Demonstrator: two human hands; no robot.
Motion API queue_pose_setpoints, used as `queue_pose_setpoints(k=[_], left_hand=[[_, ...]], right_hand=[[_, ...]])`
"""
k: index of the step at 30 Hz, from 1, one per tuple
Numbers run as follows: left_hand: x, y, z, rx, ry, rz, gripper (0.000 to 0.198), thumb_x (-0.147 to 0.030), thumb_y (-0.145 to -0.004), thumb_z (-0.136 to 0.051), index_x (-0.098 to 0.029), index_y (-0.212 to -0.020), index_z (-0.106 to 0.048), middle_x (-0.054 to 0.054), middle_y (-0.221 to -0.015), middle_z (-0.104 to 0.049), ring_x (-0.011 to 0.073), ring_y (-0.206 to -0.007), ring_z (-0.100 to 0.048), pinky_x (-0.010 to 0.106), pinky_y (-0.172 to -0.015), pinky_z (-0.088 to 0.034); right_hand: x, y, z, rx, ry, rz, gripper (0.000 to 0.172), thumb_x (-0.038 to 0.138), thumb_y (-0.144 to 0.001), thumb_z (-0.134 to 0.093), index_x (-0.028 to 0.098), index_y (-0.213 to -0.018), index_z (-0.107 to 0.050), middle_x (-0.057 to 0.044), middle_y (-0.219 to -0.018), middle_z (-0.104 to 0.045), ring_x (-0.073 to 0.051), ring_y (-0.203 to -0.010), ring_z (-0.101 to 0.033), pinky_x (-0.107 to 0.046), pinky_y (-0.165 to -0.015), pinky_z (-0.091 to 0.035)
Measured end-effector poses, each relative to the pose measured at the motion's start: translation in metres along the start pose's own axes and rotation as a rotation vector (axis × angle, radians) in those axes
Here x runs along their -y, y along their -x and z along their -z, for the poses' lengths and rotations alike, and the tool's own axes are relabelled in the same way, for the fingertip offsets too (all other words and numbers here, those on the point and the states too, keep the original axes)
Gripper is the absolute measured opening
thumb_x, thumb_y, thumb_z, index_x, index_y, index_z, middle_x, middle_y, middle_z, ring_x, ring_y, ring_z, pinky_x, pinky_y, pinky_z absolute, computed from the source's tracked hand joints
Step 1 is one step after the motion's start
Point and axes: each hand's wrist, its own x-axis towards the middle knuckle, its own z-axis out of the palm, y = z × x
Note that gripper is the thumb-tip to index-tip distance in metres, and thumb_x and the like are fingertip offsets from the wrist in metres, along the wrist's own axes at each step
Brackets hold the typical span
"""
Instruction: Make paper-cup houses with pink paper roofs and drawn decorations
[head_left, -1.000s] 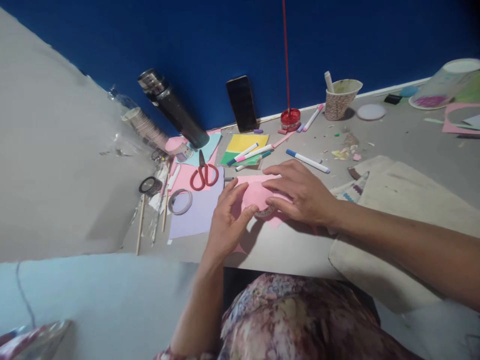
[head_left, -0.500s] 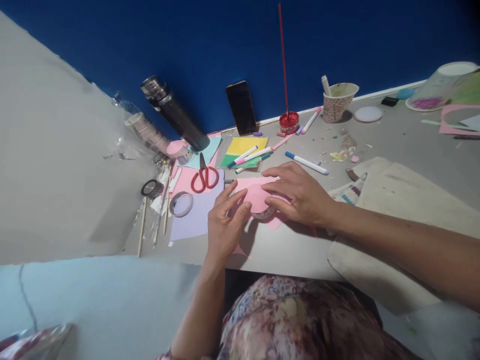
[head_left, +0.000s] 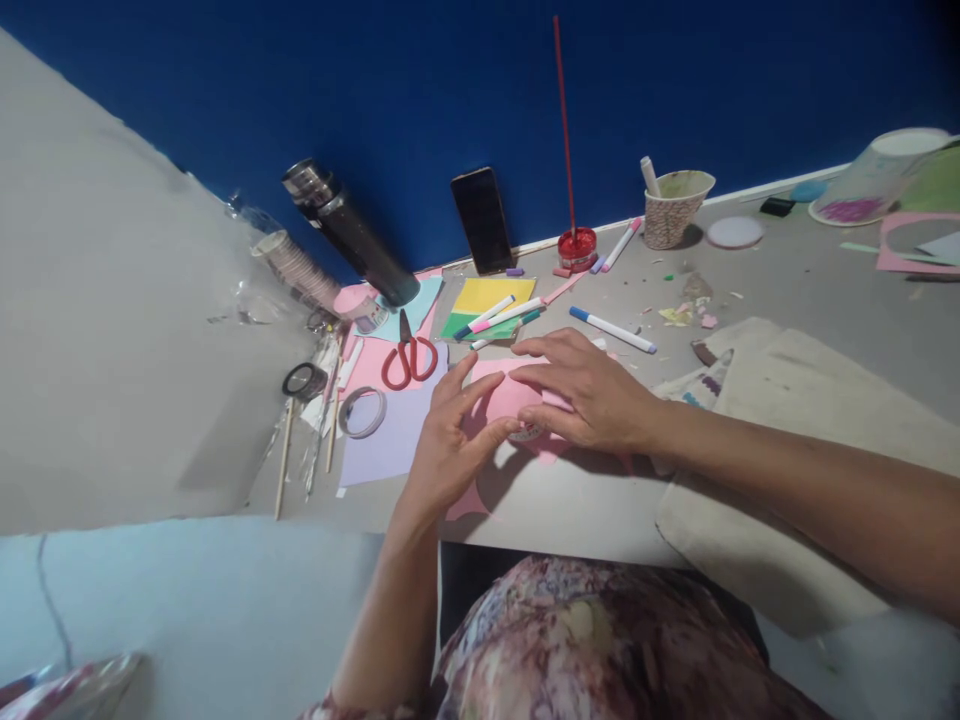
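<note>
Head view: left hand [head_left: 448, 435] and right hand [head_left: 592, 395] are gripping a pink-topped cup [head_left: 505, 402] between them; scissors [head_left: 407, 343] are lying to the left.

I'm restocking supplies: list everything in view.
Pink piece: one, pink, centre front
Scissors: one, red-handled, left
Tape rolls: two, grey, black, left
Flask: one, black, back left
Cup stack: one, pale, left
Papers: several, pink, lilac, blue, left
Packet: one, yellow-green, centre
Phone: one, black, back centre
Markers: several, mostly white, centre
Small pot: one, red, back
Paper cup: one, brownish, back right
Cloth: one, beige, right
Table: one, grey, beneath
Left hand: one, beside piece
Right hand: one, beside piece
</note>
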Motion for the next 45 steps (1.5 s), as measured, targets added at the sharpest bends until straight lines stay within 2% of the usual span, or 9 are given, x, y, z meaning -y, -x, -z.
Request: queue_pose_setpoints(k=[6,12,22,26,31,37,40,42,45], left_hand=[[-0.002,0.006,0.008,0.081,-0.027,0.011,0.06,-0.053,-0.084,-0.081,-0.028,-0.136,-0.062,0.015,-0.168,-0.04,0.0345,-0.157,-0.035,0.059,-0.125,-0.034],[0.002,0.013,0.016,0.052,-0.003,0.036,0.064,-0.054,-0.087,-0.078,-0.027,-0.141,-0.055,0.017,-0.166,-0.04,0.0345,-0.157,-0.035,0.058,-0.123,-0.037],[0.014,0.007,0.008,-0.031,0.019,0.019,0.045,-0.047,-0.088,-0.079,-0.029,-0.13,-0.073,0.012,-0.161,-0.052,0.0329,-0.153,-0.044,0.057,-0.126,-0.035],[0.015,0.007,0.008,-0.042,0.046,0.03,0.048,-0.046,-0.088,-0.08,-0.029,-0.133,-0.072,0.012,-0.164,-0.049,0.0331,-0.155,-0.041,0.058,-0.127,-0.033],[0.016,0.005,0.008,-0.033,0.088,0.011,0.041,-0.044,-0.09,-0.078,-0.031,-0.129,-0.075,0.01,-0.163,-0.05,0.032,-0.154,-0.043,0.057,-0.127,-0.035],[0.011,0.007,0.004,-0.061,0.051,0.035,0.04,-0.042,-0.089,-0.079,-0.028,-0.126,-0.076,0.011,-0.16,-0.054,0.0327,-0.152,-0.046,0.058,-0.126,-0.036],[0.004,0.01,0.006,-0.088,-0.01,0.046,0.033,-0.044,-0.088,-0.079,-0.025,-0.116,-0.076,0.013,-0.158,-0.055,0.0332,-0.15,-0.047,0.057,-0.125,-0.036],[0.0,0.011,0.01,-0.109,-0.048,0.031,0.034,-0.046,-0.087,-0.081,-0.025,-0.112,-0.074,0.013,-0.157,-0.054,0.033,-0.15,-0.047,0.056,-0.125,-0.036],[-0.001,0.008,0.02,-0.017,-0.046,-0.033,0.05,-0.051,-0.087,-0.08,-0.029,-0.13,-0.068,0.012,-0.164,-0.046,0.0327,-0.155,-0.039,0.053,-0.126,-0.035]], right_hand=[[-0.006,0.002,0.003,-0.064,-0.029,-0.004,0.038,0.035,-0.091,-0.072,0.018,-0.125,-0.071,-0.018,-0.138,-0.07,-0.037,-0.124,-0.062,-0.059,-0.106,-0.048],[-0.004,0.002,0.002,-0.112,-0.026,0.01,0.026,0.033,-0.094,-0.07,0.021,-0.116,-0.074,-0.017,-0.134,-0.072,-0.037,-0.12,-0.064,-0.059,-0.104,-0.047],[0.004,-0.003,-0.005,-0.002,0.041,0.004,0.021,0.034,-0.091,-0.076,0.017,-0.104,-0.075,-0.02,-0.141,-0.067,-0.039,-0.124,-0.06,-0.059,-0.101,-0.049],[0.003,-0.003,-0.005,-0.036,0.019,0.018,0.026,0.034,-0.09,-0.077,0.019,-0.111,-0.074,-0.019,-0.14,-0.068,-0.038,-0.124,-0.06,-0.059,-0.101,-0.049],[0.004,-0.003,-0.006,-0.047,0.046,0.033,0.015,0.03,-0.096,-0.068,0.02,-0.102,-0.078,-0.017,-0.14,-0.069,-0.038,-0.121,-0.061,-0.059,-0.101,-0.05],[0.002,-0.002,-0.005,-0.065,0.055,0.048,0.02,0.032,-0.096,-0.069,0.018,-0.108,-0.077,-0.019,-0.139,-0.069,-0.037,-0.122,-0.062,-0.058,-0.102,-0.05],[0.001,-0.001,0.0,-0.114,0.017,0.049,0.021,0.031,-0.096,-0.069,0.019,-0.113,-0.075,-0.018,-0.137,-0.071,-0.036,-0.124,-0.063,-0.058,-0.104,-0.049],[0.0,0.0,0.004,-0.146,0.005,0.038,0.015,0.028,-0.096,-0.068,0.021,-0.107,-0.075,-0.016,-0.134,-0.072,-0.034,-0.121,-0.065,-0.058,-0.103,-0.049],[-0.001,0.003,0.007,-0.166,0.021,0.023,0.009,0.022,-0.096,-0.066,0.022,-0.099,-0.075,-0.015,-0.129,-0.074,-0.033,-0.115,-0.067,-0.056,-0.1,-0.049]])
